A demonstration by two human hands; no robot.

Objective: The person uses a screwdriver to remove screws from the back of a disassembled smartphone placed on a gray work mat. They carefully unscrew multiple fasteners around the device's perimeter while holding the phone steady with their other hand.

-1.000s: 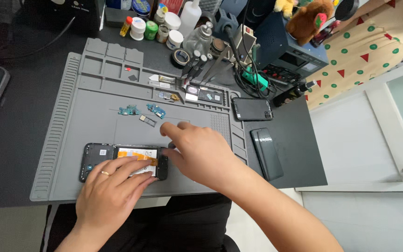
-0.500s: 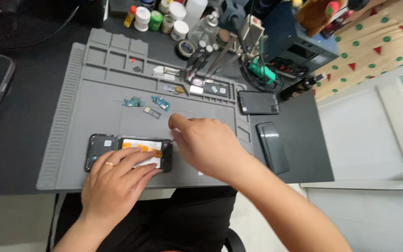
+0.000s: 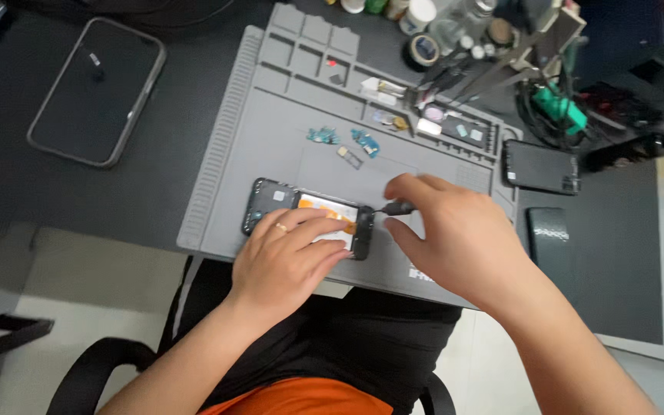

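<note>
An opened black phone (image 3: 270,201) lies on a grey repair mat (image 3: 270,131) near its front edge, with an orange and white inside showing. My left hand (image 3: 290,257) rests flat on the phone, fingers spread over its right half, a ring on one finger. My right hand (image 3: 455,234) grips a small dark screwdriver (image 3: 395,207) whose tip points at the phone's right end. Two small blue circuit parts (image 3: 345,139) and a tiny grey part (image 3: 349,156) lie on the mat behind the phone.
A black phone (image 3: 94,91) lies face up on the dark desk at left. Two more dark phones (image 3: 541,167) (image 3: 551,237) lie to the right of the mat. Tweezers, bottles, tape and cables (image 3: 493,54) crowd the back right. A chair arm (image 3: 94,369) shows below.
The camera has tilted and moved closer. My right hand came from the mat's middle toward the phone's right end, now holding the screwdriver to it. My left hand stays on the phone.
</note>
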